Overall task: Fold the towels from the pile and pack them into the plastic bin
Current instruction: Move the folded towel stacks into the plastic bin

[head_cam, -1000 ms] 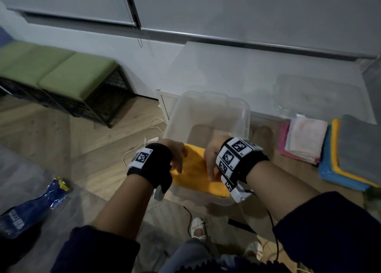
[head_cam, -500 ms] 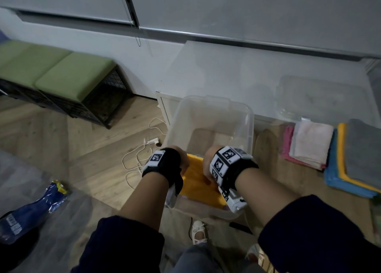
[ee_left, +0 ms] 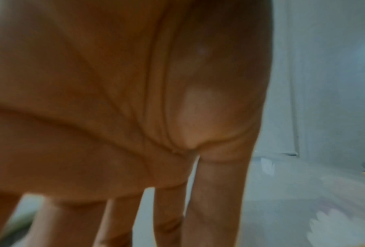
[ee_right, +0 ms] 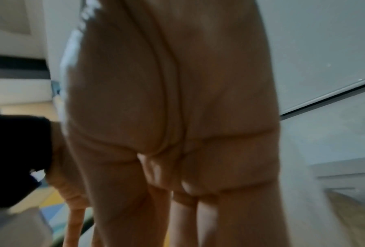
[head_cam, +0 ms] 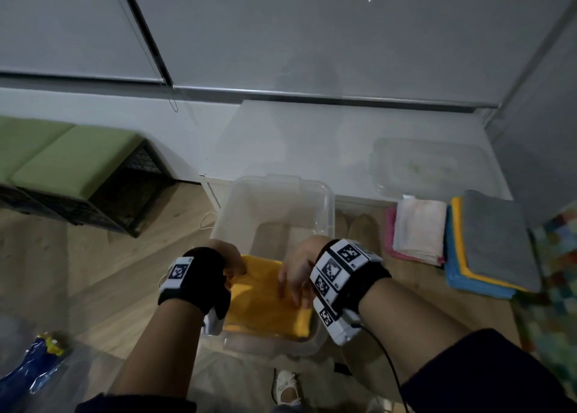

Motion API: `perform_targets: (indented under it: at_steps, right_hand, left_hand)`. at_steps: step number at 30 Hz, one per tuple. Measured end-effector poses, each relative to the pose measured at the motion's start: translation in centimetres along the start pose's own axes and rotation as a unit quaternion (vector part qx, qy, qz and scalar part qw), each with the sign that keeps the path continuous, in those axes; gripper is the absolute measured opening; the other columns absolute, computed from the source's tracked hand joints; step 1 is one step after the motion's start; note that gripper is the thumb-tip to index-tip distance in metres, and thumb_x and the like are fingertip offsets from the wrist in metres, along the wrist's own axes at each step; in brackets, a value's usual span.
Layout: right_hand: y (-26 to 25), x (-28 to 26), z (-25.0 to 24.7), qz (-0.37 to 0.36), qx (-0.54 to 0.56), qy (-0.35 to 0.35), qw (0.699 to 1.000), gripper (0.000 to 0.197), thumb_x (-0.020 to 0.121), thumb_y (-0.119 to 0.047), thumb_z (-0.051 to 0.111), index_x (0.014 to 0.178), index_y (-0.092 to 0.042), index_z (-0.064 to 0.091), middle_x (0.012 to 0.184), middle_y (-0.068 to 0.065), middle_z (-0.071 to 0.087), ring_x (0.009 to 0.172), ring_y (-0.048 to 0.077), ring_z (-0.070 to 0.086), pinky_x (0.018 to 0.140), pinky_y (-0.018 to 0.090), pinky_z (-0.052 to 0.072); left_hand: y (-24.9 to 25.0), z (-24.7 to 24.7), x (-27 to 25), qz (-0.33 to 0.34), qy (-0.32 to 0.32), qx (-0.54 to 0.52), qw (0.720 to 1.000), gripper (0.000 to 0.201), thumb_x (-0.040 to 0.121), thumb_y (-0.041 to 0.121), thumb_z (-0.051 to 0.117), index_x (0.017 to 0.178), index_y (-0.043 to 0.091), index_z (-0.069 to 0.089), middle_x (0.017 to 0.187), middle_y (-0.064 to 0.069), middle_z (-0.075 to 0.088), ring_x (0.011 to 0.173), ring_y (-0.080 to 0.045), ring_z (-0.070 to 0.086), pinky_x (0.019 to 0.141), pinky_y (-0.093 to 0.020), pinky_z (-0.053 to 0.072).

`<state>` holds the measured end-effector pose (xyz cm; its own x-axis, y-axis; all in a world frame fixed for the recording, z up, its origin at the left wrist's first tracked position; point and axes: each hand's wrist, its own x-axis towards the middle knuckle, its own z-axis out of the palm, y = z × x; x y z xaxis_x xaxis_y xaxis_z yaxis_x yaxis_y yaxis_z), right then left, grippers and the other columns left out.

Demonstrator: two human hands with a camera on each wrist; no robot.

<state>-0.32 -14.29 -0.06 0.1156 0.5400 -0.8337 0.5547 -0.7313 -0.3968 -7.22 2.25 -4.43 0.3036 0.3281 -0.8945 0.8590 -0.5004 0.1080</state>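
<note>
Head view: flat-fingered left hand (head_cam: 229,258) and right hand (head_cam: 298,267) press folded orange towel (head_cam: 265,300) into clear bin (head_cam: 274,200).

To my left, a bench with green cushions (head_cam: 67,159) over black wire crates (head_cam: 125,200) stands against the wall. A white cable (head_cam: 207,217) trails across the wood floor (head_cam: 93,272) beside it. A blue plastic packet (head_cam: 31,369) lies at my lower left. A white shoe (head_cam: 285,387) shows below me. A colourful patterned mat (head_cam: 559,272) lies at my far right.
</note>
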Motion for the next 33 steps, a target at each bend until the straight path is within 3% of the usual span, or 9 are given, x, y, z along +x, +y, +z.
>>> perform_targets:
  at_steps: [2,8,10,13,19,22,24,30,33]
  right_hand:
    - [1.6,-1.7,-0.5,-0.024,0.102,-0.022,0.994,0.036,0.092,-0.001,0.052,0.128,-0.007,0.054,0.116,0.019,0.062,0.098,0.033,0.063,0.087,0.043,0.052]
    - [12.7,-6.7,-3.3,-0.051,0.319,0.241,0.915,0.023,0.09,0.0,0.05,0.107,-0.011,0.059,0.082,0.006,0.061,0.066,0.018,0.057,0.053,0.03,0.048]
    - [17.6,-7.9,-3.8,0.0,0.332,0.388,0.86,0.02,0.088,-0.002,0.048,0.097,-0.011,0.062,0.09,0.01,0.061,0.078,0.026,0.058,0.064,0.034,0.045]
    - [25.2,-9.3,-3.8,0.131,0.277,0.534,0.788,0.026,0.087,-0.008,0.05,0.112,-0.005,0.058,0.117,0.014,0.058,0.11,0.03,0.054,0.088,0.032,0.042]
    - [36.1,-10.1,-1.1,0.268,0.305,0.529,0.745,0.053,0.093,-0.023,0.053,0.136,0.003,0.036,0.138,0.023,0.041,0.127,0.036,0.041,0.102,0.04,0.036]
    - [39.0,-9.9,-0.1,0.244,0.426,0.512,0.705,0.069,0.093,-0.033,0.054,0.144,0.001,0.023,0.148,0.019,0.031,0.134,0.034,0.034,0.107,0.04,0.032]
    - [40.2,-9.2,0.3,0.218,0.544,0.453,0.672,0.08,0.09,-0.044,0.056,0.148,-0.003,0.017,0.152,0.013,0.026,0.137,0.032,0.032,0.109,0.041,0.032]
    - [41.8,-7.3,1.0,0.169,0.677,0.367,0.615,0.083,0.077,-0.049,0.069,0.139,-0.003,0.039,0.134,0.013,0.051,0.117,0.032,0.053,0.1,0.042,0.045]
    - [42.2,-7.4,0.7,0.155,0.685,0.37,0.608,0.081,0.075,-0.044,0.073,0.135,0.0,0.042,0.131,0.013,0.053,0.113,0.032,0.055,0.085,0.036,0.047]
  left_hand:
    - [1.3,-0.3,-1.0,0.005,0.043,0.04,0.998,0.012,0.087,0.008,0.053,0.08,0.0,0.059,0.091,-0.015,0.058,0.099,-0.033,0.06,0.076,-0.032,0.048]
    - [13.2,1.9,-6.6,0.208,0.232,0.095,0.945,0.025,0.089,0.012,0.054,0.103,-0.006,0.064,0.11,-0.025,0.064,0.104,-0.037,0.061,0.089,-0.039,0.049]
    - [18.3,4.0,-7.3,0.311,0.239,0.017,0.92,0.023,0.089,0.013,0.055,0.102,-0.003,0.065,0.106,-0.021,0.065,0.099,-0.033,0.062,0.082,-0.033,0.047]
    - [26.2,8.6,-7.0,0.41,0.16,-0.128,0.889,0.024,0.087,0.02,0.059,0.099,0.0,0.064,0.093,-0.022,0.062,0.082,-0.024,0.057,0.071,-0.028,0.041]
    - [36.8,18.0,-2.5,0.348,0.009,-0.286,0.893,0.028,0.086,0.03,0.056,0.065,0.013,0.049,0.046,0.003,0.05,0.043,-0.008,0.048,0.053,-0.028,0.035]
    - [39.1,21.0,0.9,0.308,0.017,-0.292,0.905,0.05,0.074,0.047,0.056,0.091,0.0,0.062,0.089,-0.022,0.066,0.084,-0.035,0.062,0.077,-0.042,0.05]
    - [39.6,21.7,1.4,0.274,0.054,-0.305,0.911,0.072,0.07,0.054,0.058,0.118,0.001,0.055,0.121,-0.024,0.054,0.112,-0.038,0.053,0.096,-0.044,0.047]
    - [40.5,23.4,2.8,0.275,0.066,-0.389,0.877,0.1,0.041,0.061,0.063,0.12,0.007,0.033,0.125,-0.019,0.048,0.112,-0.034,0.055,0.092,-0.048,0.05]
    - [40.5,24.0,4.4,0.281,0.061,-0.379,0.88,0.096,0.05,0.051,0.063,0.126,0.003,0.026,0.129,-0.022,0.045,0.116,-0.036,0.051,0.095,-0.05,0.047]
